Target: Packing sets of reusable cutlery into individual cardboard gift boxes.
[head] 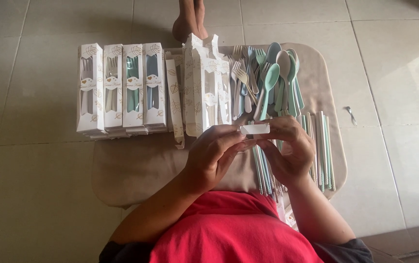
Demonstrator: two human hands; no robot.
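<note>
Both hands hold a small white box (255, 129) end-on above a beige tabletop (131, 165). My left hand (214, 153) grips its left side, fingers curled over the top. On the box's right side is my right hand (290, 148), thumb and fingers pinching it. Just behind the box lies a heap of pastel spoons and forks (265, 78) in green, blue and cream. Under and right of my right hand lie several pastel chopsticks (319, 146).
Filled white window boxes (119, 90) of cutlery lie in a row at the table's left. Empty folded white boxes (202, 83) stand in the middle. A person's bare feet (190, 19) are beyond the far edge. A small metal clip (350, 114) lies on the tiled floor at right.
</note>
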